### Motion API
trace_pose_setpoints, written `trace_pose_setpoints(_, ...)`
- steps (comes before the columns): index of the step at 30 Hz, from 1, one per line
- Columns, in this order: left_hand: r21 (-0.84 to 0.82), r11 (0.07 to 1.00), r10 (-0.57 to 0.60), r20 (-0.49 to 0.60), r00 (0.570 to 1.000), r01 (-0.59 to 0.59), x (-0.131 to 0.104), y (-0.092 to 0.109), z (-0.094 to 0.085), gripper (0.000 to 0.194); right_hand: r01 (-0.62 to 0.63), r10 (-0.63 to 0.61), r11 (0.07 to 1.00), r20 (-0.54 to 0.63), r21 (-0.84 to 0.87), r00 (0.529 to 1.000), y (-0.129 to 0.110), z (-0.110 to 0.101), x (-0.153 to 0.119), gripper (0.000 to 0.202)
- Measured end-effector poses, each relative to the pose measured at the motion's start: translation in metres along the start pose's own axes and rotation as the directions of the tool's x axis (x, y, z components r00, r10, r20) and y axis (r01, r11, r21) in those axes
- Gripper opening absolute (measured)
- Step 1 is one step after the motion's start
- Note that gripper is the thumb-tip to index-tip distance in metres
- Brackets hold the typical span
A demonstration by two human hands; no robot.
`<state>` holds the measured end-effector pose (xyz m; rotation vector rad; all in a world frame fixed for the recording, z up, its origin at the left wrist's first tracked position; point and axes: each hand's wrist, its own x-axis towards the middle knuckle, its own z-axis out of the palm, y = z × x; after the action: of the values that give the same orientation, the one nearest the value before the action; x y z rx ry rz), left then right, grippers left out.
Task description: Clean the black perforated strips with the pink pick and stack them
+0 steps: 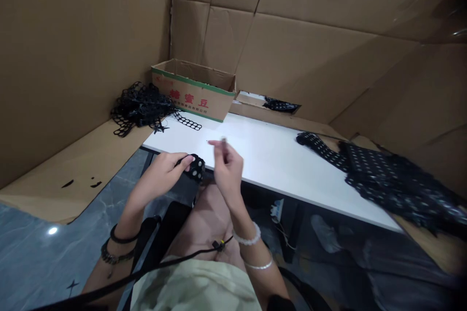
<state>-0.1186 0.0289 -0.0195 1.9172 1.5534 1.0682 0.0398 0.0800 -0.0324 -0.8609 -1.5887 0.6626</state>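
Observation:
My left hand (170,170) pinches a small black perforated piece (196,167) between thumb and fingers, just in front of the table's near edge. Pale round spots show across this piece. To its right, my right hand (228,167) is raised over the table edge with the fingers bent together. Its fingertips are blurred, and whatever they may hold is too small to make out. The two hands are apart.
Black netting scraps (142,104) are heaped at the left, beside an open cardboard box (193,92) on the white table (270,155). Black sheets with pale dots (386,175) spread over the right end. Cardboard walls (328,68) enclose the back and left.

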Motion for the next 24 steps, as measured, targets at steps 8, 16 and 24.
trace_pose_setpoints(8, -0.497, 0.844, -0.219, 0.023, 0.975, 0.201, 0.002, -0.010, 0.002, 0.060, 0.308, -0.155, 0.941, -0.628, 0.142, 0.763, -0.036, 0.001, -0.013, 0.047)
trace_pose_setpoints(16, -0.546, 0.823, -0.178, 0.016, 0.984, 0.158, 0.004, -0.007, 0.003, 0.067, 0.302, -0.276, 0.949, -0.226, 0.092, 0.934, -0.020, 0.017, -0.030, 0.033)
trace_pose_setpoints(24, -0.511, 0.846, -0.170, 0.005, 0.985, 0.149, 0.005, -0.003, 0.001, 0.066, 0.388, -0.389, 0.921, -0.173, -0.044, 0.905, -0.025, 0.021, -0.030, 0.027)
